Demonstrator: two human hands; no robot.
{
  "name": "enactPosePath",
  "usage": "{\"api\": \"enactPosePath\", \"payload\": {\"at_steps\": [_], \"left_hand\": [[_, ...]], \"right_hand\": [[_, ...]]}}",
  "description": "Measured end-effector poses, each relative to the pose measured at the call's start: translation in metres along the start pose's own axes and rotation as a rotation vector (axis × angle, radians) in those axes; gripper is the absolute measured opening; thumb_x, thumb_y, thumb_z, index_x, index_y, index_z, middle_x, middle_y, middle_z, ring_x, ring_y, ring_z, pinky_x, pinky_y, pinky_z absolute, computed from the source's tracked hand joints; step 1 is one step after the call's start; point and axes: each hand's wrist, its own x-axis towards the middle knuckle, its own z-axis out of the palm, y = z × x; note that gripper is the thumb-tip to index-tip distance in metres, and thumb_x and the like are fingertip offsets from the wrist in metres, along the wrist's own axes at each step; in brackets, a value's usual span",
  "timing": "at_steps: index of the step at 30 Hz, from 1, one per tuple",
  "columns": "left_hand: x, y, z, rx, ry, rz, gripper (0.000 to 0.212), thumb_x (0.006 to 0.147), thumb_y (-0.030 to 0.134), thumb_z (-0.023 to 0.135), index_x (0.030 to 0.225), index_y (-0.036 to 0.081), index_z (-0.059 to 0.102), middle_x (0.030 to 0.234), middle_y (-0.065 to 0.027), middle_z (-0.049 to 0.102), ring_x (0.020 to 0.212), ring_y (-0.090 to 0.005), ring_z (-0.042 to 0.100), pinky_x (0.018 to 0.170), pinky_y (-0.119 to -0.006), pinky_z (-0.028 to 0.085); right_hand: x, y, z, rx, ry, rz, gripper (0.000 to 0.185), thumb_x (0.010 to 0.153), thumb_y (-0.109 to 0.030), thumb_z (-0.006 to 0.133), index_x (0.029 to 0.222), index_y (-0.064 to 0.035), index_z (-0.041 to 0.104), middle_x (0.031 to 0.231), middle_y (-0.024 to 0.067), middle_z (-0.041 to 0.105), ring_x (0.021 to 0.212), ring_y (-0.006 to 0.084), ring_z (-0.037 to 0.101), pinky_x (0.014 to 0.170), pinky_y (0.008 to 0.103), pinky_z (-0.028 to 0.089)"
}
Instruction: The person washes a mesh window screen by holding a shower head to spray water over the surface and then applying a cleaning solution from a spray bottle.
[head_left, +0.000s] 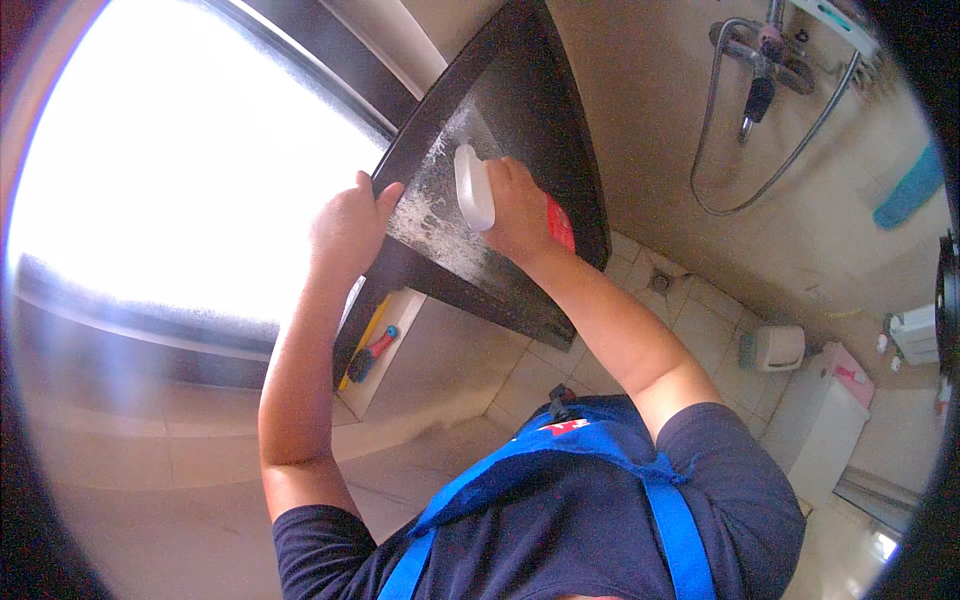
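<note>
A dark-framed window sash (517, 82) with a mesh or textured pane stands swung inward, and whitish foam or residue covers part of the pane. My left hand (352, 225) grips the sash's left edge, thumb on the front of the frame. Over the pane, my right hand (521, 210) is closed around a spray bottle (475, 187) with a white head. Part of its red body shows beyond the hand; the nozzle tip and trigger are hidden.
A brush (375, 352) and a yellow strip lie on the sill below the sash. To the right, a shower mixer with a metal hose (697, 172) hangs on the wall. A tiled floor with a drain (660, 281), a white bin (780, 347) and a tall white cabinet (817, 420) lie beyond.
</note>
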Motion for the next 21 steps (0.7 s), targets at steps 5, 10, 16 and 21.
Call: {"api": "enactPosePath", "payload": {"at_steps": [5,10,16,21], "left_hand": [[0.000,-0.003,0.001,0.011,0.010,0.000,0.049,0.089,0.044,0.039,0.092,-0.004,0.049,0.073,-0.0229,0.060,0.073,-0.0374,0.060,0.064,-0.045,0.047],[0.003,-0.004,0.004,0.002,0.005,-0.004,0.049,0.089,0.043,0.040,0.092,-0.004,0.050,0.073,-0.0226,0.060,0.073,-0.0370,0.061,0.064,-0.045,0.048],[0.006,-0.005,0.010,0.047,-0.018,-0.024,0.049,0.089,0.044,0.039,0.093,-0.004,0.051,0.073,-0.0215,0.061,0.073,-0.0355,0.061,0.063,-0.044,0.048],[0.005,-0.004,0.009,0.048,-0.010,-0.020,0.047,0.090,0.043,0.039,0.093,-0.003,0.051,0.072,-0.0207,0.061,0.071,-0.0351,0.061,0.062,-0.045,0.048]], "right_hand": [[0.006,0.006,0.004,-0.024,0.066,-0.014,0.035,0.065,-0.009,0.063,0.094,-0.0045,0.046,0.092,0.0160,0.052,0.089,0.0357,0.051,0.076,0.0430,0.045],[0.022,0.022,0.003,-0.004,0.132,-0.054,0.034,0.066,-0.013,0.064,0.094,-0.0065,0.047,0.094,0.0150,0.053,0.090,0.0353,0.052,0.076,0.0435,0.045],[0.036,0.042,0.000,-0.121,0.025,0.045,0.033,0.066,-0.016,0.065,0.093,-0.0065,0.049,0.091,0.0150,0.055,0.088,0.0353,0.052,0.075,0.0444,0.045],[0.047,0.053,-0.003,-0.079,0.201,-0.027,0.029,0.066,-0.016,0.065,0.088,-0.0055,0.050,0.087,0.0154,0.056,0.084,0.0358,0.053,0.070,0.0444,0.046]]}}
